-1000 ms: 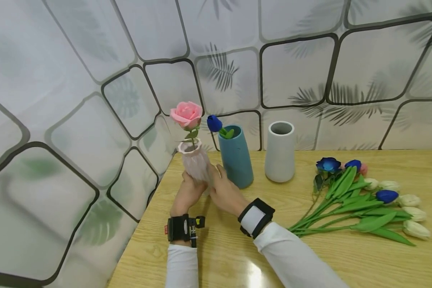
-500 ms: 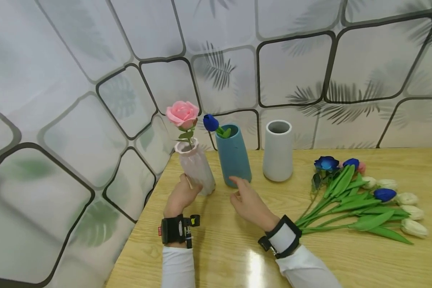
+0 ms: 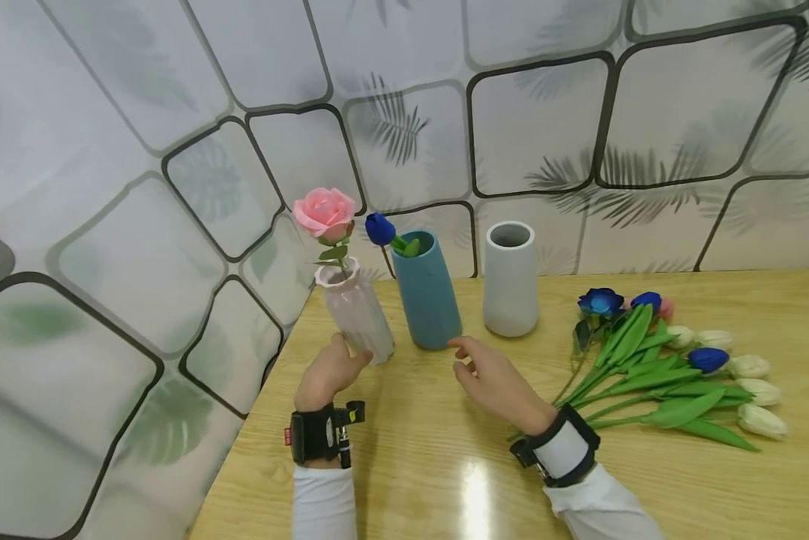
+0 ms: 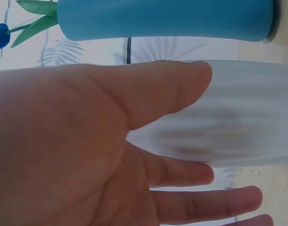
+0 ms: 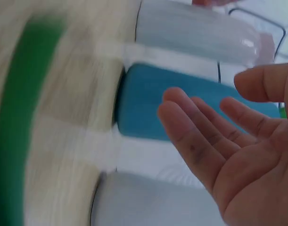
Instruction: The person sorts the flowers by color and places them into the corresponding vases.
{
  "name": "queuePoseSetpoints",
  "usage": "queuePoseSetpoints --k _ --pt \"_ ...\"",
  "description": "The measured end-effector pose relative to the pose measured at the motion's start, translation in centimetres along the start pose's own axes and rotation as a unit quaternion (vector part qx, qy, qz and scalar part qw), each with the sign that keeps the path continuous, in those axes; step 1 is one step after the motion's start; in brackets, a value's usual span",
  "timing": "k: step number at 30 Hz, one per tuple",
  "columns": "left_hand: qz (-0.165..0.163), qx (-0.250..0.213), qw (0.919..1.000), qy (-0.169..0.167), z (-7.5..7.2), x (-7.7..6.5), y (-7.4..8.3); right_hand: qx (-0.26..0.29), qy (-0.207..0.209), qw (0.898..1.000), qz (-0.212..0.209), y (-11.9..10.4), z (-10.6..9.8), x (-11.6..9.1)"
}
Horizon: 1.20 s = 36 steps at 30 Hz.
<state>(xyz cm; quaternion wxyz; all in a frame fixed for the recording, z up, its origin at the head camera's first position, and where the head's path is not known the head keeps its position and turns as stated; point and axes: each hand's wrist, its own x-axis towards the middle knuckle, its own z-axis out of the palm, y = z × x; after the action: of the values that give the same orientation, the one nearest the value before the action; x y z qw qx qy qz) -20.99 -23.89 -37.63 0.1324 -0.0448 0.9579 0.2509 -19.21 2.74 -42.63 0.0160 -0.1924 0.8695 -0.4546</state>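
Observation:
A pale pink fluted vase (image 3: 358,311) stands at the left with one pink rose (image 3: 325,214) in it. Beside its lower part is my left hand (image 3: 330,373); the left wrist view shows the thumb overlapping the vase (image 4: 247,113) and the fingers spread and fairly straight. My right hand (image 3: 501,382) is in the air over the table, in front of the blue vase (image 3: 427,300), holding nothing. In the right wrist view its fingers (image 5: 193,150) are loosely extended. A blue tulip (image 3: 380,229) leans out of the blue vase's mouth to the left.
A white vase (image 3: 510,285) stands right of the blue one. On the wooden table (image 3: 404,465) at the right lies a bunch of flowers: white tulips (image 3: 762,421), blue tulips (image 3: 708,360), a blue rose (image 3: 601,301) and something pink. A patterned wall covering (image 3: 546,127) rises behind and at the left.
My right hand has let go of the pink vase and moved right, toward the flower bunch. My left hand has loosened and drawn slightly back from the vase. The head view has shifted slightly.

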Motion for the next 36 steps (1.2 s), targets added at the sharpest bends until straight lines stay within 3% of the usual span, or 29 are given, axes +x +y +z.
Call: queuePoseSetpoints --k 5,10,16,21,26,36 --pt "0.001 0.009 0.9999 -0.007 -0.1 -0.2 0.3 -0.025 0.021 0.999 0.015 0.8 -2.0 -0.6" --pt "0.004 0.013 0.9998 -0.016 0.0 -0.4 0.6 -0.089 0.023 0.995 0.034 1.6 -4.4 -1.4" --pt "0.007 0.025 0.9995 -0.016 0.0 -0.4 1.0 -0.135 -0.029 0.983 0.123 3.2 -7.5 -2.6" --pt "0.006 0.027 0.9995 -0.017 0.0 -0.4 0.9 -0.176 -0.014 0.968 0.179 5.4 -9.5 -3.8" --pt "-0.003 0.039 0.9991 -0.015 0.1 -0.5 1.1 -0.188 -0.01 0.961 0.202 6.9 -9.9 -4.4" --pt "-0.001 0.045 0.9989 -0.007 0.1 -0.8 1.5 -0.189 -0.005 0.962 0.195 7.0 -9.9 -4.5"
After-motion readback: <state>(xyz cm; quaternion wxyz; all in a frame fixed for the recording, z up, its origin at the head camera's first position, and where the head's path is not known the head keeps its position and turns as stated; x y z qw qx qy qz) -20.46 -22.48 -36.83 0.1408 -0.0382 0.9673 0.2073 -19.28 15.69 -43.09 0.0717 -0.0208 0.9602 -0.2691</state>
